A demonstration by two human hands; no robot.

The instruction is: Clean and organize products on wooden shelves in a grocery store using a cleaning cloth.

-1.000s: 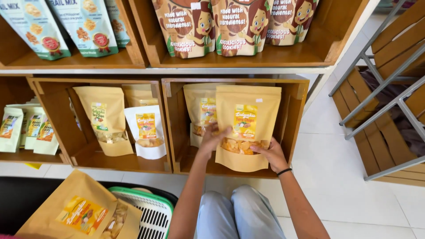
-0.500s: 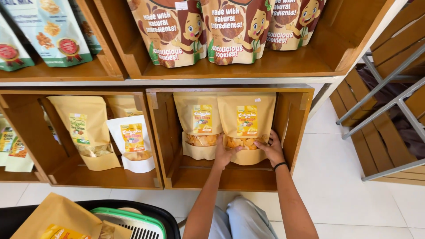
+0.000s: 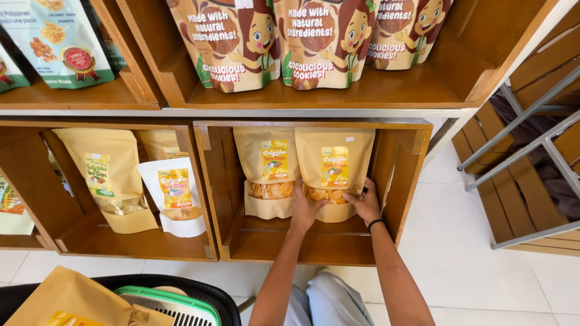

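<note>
Kraft chip pouch [image 3: 334,172], right-hand unit in the lower wooden cubby [image 3: 403,181] — stocking close to complete.

Pouch stands upright toward the back of the cubby's floor, just beside a matching pouch [image 3: 269,172] on its left, the two nearly touching. Left hand [image 3: 304,208] lies flat against the pouch's lower left corner, fingers spread; right hand [image 3: 365,202] cups the lower right corner, fingers pressed to the clear window, not pinching. Judged placed, with only squaring and release left. Front edge of the cubby floor bare. Neighbouring cubby holds a kraft pouch and a white pouch [image 3: 175,196]; another kraft pouch [image 3: 72,299] lies at a green basket [image 3: 172,305] near the bottom left.
</note>
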